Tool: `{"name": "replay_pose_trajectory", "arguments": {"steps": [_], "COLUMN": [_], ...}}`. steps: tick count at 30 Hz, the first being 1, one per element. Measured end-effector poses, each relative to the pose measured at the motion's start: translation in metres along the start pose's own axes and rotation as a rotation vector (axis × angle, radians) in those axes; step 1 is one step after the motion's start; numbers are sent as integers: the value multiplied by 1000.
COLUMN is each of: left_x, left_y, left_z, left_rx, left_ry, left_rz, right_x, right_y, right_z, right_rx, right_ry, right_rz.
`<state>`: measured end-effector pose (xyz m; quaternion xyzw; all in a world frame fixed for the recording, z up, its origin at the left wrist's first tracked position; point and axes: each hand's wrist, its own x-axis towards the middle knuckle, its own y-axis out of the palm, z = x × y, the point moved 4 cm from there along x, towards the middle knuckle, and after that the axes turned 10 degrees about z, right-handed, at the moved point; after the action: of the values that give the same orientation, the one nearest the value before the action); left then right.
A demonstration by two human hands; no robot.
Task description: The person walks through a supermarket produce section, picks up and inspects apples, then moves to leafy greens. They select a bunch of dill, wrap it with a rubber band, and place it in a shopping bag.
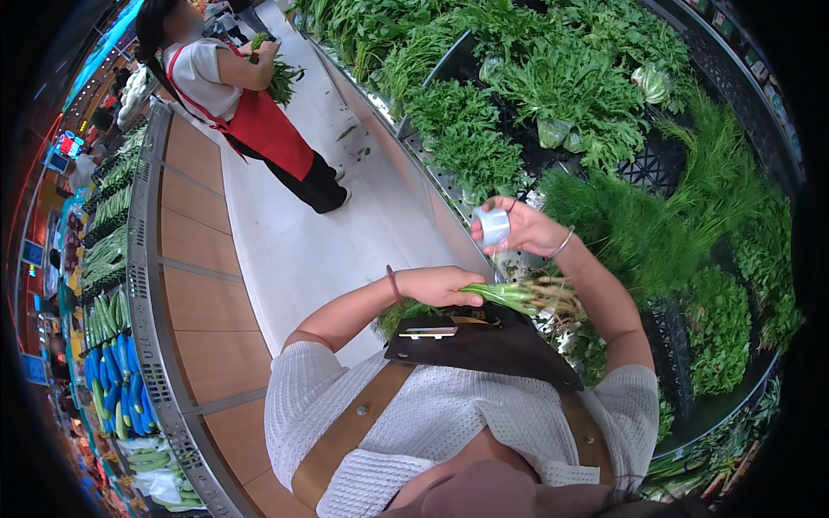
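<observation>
My left hand [437, 286] is closed around the green stems of a bunch of leafy herbs [511, 296], whose pale roots point right, toward the display. Feathery green leaves of the bunch show below the hand, partly hidden by my dark apron [479, 349]. Above the roots, my right hand [528, 228] grips a roll of clear tape [495, 226] between thumb and fingers. A strip of clear tape seems to hang from the roll toward the stems; where it ends I cannot tell.
A vegetable display [447, 188] with leafy greens [570, 97] and feathery dill-like herbs [647, 220] runs along the right. Across the aisle floor [311, 246] stands another produce counter [146, 259]. A co-worker in a red apron [275, 133] stands in the aisle holding greens [283, 81].
</observation>
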<state>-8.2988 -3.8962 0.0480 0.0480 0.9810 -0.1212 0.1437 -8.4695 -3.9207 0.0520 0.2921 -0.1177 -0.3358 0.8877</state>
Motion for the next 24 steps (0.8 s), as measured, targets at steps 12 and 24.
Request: {"name": "replay_pose_trajectory", "arguments": {"steps": [12, 24], "left_x": [-2, 13], "left_y": [-62, -29], "left_z": [81, 18], "left_rx": [16, -490], "left_ry": [-95, 72], "left_rz": [-697, -311], "right_x": [-19, -21], "right_y": [25, -22], "right_z": [-22, -63], "right_rx": [-476, -402], "right_ry": [-342, -254], "right_rz": [-212, -307]}}
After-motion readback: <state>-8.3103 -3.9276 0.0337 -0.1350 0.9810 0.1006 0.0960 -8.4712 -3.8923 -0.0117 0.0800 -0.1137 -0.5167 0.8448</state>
